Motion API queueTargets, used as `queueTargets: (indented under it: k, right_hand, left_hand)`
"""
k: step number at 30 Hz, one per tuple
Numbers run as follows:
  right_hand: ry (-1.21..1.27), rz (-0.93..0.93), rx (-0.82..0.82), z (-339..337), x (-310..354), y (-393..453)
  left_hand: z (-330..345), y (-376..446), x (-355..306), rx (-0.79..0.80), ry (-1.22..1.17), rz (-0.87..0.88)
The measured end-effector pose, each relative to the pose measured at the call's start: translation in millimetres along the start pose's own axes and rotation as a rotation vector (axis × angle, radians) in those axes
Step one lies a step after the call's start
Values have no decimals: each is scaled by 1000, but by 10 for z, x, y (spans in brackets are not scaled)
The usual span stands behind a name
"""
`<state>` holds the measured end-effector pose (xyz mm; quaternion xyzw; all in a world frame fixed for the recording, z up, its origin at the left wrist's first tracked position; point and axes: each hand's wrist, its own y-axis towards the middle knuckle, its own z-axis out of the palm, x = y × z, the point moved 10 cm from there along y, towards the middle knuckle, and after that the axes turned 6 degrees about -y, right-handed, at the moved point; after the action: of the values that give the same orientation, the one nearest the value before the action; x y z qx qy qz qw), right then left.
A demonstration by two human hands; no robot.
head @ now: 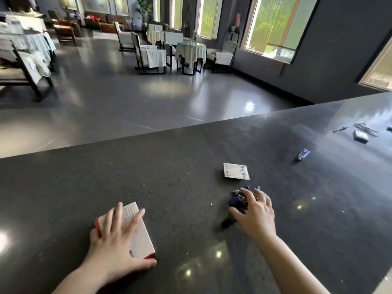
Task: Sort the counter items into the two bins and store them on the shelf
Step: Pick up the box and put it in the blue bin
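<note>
My left hand (114, 240) lies flat on a white box with red ends (140, 234) near the counter's front. Its fingers are spread straight over the top and the thumb lies against the near end. To the right, my right hand (257, 211) curls its fingers and thumb round a bunch of keys with dark blue tags (238, 201), which sits on the dark counter (180, 177). Just beyond the keys lies a flat white packet (235, 171). No bin or shelf is in view.
Farther right on the counter lie a small blue-and-white tube (303, 154), a pen (340, 129), a small white box (360, 135) and thin metal pieces (366, 127). The counter's far edge runs diagonally. Beyond it is a dining room floor with tables and chairs.
</note>
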<state>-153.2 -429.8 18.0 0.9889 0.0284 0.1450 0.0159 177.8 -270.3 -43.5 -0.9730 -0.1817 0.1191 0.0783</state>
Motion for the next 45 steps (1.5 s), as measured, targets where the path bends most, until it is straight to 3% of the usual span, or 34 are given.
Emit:
queueTargets:
  k: [4, 9, 13, 16, 23, 30, 33, 39, 45]
  right_hand:
    - [-95, -28, 148, 362, -41, 191]
    - [-38, -202, 64, 447, 153, -116]
    - [-160, -386, 32, 442, 371, -504]
    - [-113, -466, 56, 434, 557, -740]
    - [196, -699, 183, 497, 1217, -1507]
    - [237, -914, 325, 565, 1958, -2188]
    - [239, -997, 303, 435, 2303, -2558]
    - [330, -1163, 377, 295, 3092, -3671]
    - [376, -1285, 495, 337, 3974, -5124]
  left_hand:
    - [-8, -12, -43, 53, -6, -61]
    - [14, -135, -106, 139, -6, -53]
    - [75, -463, -255, 65, -18, -59]
    - [159, -789, -200, 48, -57, -130]
    - [225, -1674, 389, 52, -134, -237]
    - [46, -2641, 959, -84, -241, -409]
    - [-28, -3229, 1284, -116, -330, -522]
    - [-223, -4527, 1959, -234, -307, -695]
    - [-302, -5767, 2780, -242, -389, -808]
